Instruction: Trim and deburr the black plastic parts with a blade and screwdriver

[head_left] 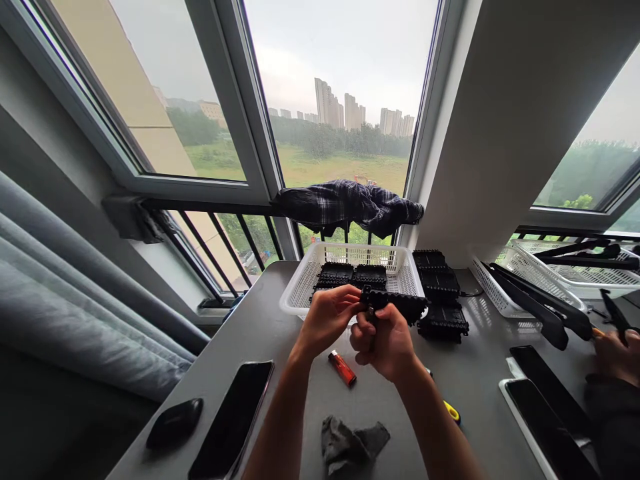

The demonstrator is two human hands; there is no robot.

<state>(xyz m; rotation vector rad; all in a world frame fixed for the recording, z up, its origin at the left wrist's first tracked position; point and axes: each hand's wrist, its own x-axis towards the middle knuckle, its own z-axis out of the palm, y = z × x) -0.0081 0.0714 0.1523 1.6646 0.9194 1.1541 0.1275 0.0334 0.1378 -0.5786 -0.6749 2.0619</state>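
In front of the basket, my left hand [330,317] pinches the left end of a long black plastic part [395,303] with toothed edges. My right hand [385,340] is closed just under that part. From its fist a small metal-tipped tool [370,312] points up against the part; the fingers hide most of it. Behind my hands stands a white plastic basket [297,293] with similar black toothed parts [335,273] in it. More of these black parts [440,287] are stacked to the right of the basket. An orange-red lighter [343,368] lies below my hands.
A crumpled grey cloth [353,443], a black phone [233,420] and a dark rounded case [175,425] lie nearer me. A yellow-handled tool [453,412] is partly behind my right forearm. At right, another person's hand [620,353] is near white baskets [505,293] with long black parts.
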